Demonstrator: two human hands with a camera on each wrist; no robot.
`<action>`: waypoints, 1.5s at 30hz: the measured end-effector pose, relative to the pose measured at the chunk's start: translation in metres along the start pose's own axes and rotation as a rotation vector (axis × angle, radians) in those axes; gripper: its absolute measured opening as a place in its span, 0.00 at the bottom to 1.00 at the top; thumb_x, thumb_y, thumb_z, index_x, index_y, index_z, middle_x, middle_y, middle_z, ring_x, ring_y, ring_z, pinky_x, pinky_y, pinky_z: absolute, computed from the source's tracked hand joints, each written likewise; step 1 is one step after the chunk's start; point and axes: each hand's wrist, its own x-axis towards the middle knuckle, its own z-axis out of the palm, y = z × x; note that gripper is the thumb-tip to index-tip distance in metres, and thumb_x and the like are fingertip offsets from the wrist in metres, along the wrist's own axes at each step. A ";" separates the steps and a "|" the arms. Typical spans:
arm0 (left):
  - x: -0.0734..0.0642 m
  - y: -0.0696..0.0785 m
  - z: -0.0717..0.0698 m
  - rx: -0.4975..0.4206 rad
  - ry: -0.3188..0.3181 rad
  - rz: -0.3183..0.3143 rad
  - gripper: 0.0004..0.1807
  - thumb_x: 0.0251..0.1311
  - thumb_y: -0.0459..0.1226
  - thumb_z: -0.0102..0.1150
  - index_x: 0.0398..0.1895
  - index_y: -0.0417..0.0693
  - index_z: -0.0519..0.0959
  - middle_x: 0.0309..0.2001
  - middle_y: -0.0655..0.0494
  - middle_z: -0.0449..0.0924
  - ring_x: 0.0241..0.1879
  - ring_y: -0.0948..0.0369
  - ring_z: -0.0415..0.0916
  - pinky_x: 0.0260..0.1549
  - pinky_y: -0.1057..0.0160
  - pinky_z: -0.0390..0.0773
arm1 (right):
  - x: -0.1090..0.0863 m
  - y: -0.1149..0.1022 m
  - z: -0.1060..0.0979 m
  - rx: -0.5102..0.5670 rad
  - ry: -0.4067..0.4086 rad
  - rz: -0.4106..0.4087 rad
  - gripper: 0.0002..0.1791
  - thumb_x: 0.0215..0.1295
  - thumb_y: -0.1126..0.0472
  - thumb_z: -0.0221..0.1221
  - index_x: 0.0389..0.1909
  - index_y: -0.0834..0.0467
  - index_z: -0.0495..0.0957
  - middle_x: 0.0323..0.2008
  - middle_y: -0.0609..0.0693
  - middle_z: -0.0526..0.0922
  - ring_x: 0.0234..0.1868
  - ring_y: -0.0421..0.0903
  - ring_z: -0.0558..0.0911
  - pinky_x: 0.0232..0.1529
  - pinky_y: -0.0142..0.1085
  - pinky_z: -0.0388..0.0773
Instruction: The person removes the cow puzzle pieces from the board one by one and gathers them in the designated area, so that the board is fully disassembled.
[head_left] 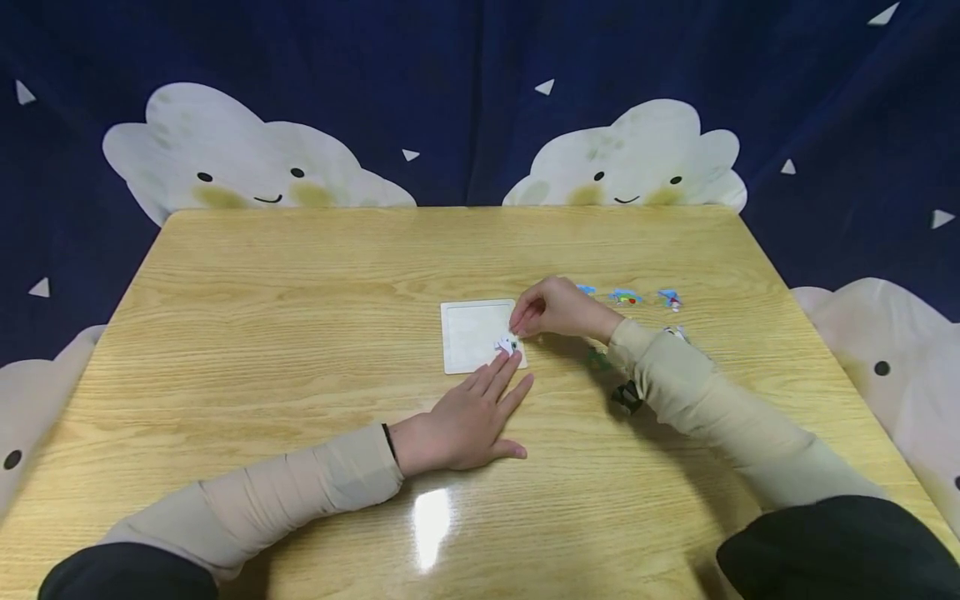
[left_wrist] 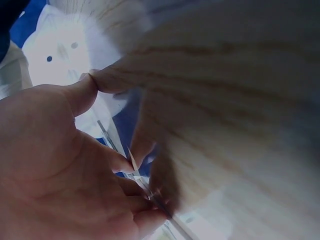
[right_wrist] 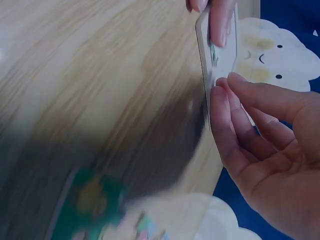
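Note:
A small square white puzzle tray (head_left: 468, 305) lies on the wooden table, seen edge-on in the right wrist view. Inside its lower right part is a white puzzle piece (head_left: 506, 342) with a green and dark mark. My left hand (head_left: 471, 417) reaches in from the front with fingers extended, fingertips at the piece and the tray's near edge, thumb spread. With thumb and fingertips drawn together, my right hand (head_left: 561, 307) pinches at the piece beside the tray's right rim. Its fingertips (right_wrist: 218, 92) hide most of what is between them.
To the right lie several loose puzzle pieces: a rainbow-coloured one (head_left: 626, 297), a blue one (head_left: 670, 298), a green one (head_left: 598, 359) and a dark one (head_left: 625, 398), some under or near my right forearm. A dark blue cloud-print curtain (head_left: 465, 100) hangs behind the table (head_left: 262, 333).

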 end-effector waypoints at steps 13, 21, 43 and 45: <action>0.001 0.000 0.001 -0.003 -0.017 -0.013 0.49 0.68 0.66 0.38 0.79 0.42 0.44 0.77 0.36 0.34 0.76 0.45 0.31 0.71 0.54 0.47 | 0.017 -0.011 0.006 0.022 -0.083 0.098 0.05 0.55 0.71 0.69 0.33 0.63 0.86 0.26 0.49 0.85 0.27 0.39 0.79 0.31 0.29 0.75; 0.001 0.000 -0.001 0.018 -0.037 -0.020 0.49 0.68 0.66 0.36 0.79 0.43 0.43 0.77 0.37 0.33 0.76 0.46 0.29 0.72 0.55 0.45 | 0.017 -0.010 0.007 0.114 -0.111 0.113 0.09 0.53 0.75 0.68 0.36 0.66 0.84 0.28 0.52 0.85 0.29 0.41 0.81 0.32 0.28 0.77; 0.001 0.001 0.001 0.012 -0.032 -0.025 0.49 0.68 0.66 0.35 0.79 0.44 0.42 0.77 0.37 0.33 0.76 0.46 0.30 0.72 0.54 0.45 | 0.008 -0.015 -0.012 0.136 0.065 0.090 0.09 0.53 0.78 0.67 0.34 0.66 0.82 0.31 0.55 0.85 0.33 0.47 0.84 0.36 0.33 0.80; 0.001 0.001 0.001 0.010 -0.038 -0.027 0.48 0.68 0.66 0.35 0.79 0.44 0.42 0.77 0.37 0.32 0.76 0.46 0.30 0.72 0.54 0.45 | 0.004 -0.014 -0.020 0.149 0.064 0.094 0.09 0.53 0.79 0.66 0.35 0.68 0.81 0.31 0.56 0.85 0.33 0.48 0.84 0.37 0.34 0.81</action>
